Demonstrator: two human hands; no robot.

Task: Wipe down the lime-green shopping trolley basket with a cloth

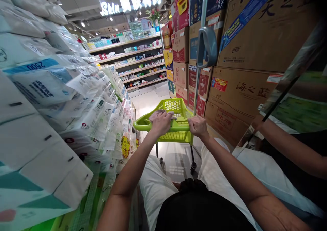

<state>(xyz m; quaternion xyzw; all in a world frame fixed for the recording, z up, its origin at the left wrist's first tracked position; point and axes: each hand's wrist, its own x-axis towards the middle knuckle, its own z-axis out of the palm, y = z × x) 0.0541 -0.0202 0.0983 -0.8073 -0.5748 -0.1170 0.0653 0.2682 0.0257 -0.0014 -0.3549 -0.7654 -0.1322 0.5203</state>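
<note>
A lime green plastic basket cart (171,105) on wheels stands in front of me in a shop aisle. My left hand (161,121) lies over its near rim, fingers curled on the edge. My right hand (197,125) is closed on the basket's near right corner, beside the metal pole (197,88) that rises to a grey handle (206,47). The basket looks empty inside.
Stacked packs of tissue paper (51,98) line the left side close to my arm. Piled cardboard boxes (245,71) fill the right. Shelves of goods (138,61) stand at the aisle's far end. Another person's arm (288,149) is at the right.
</note>
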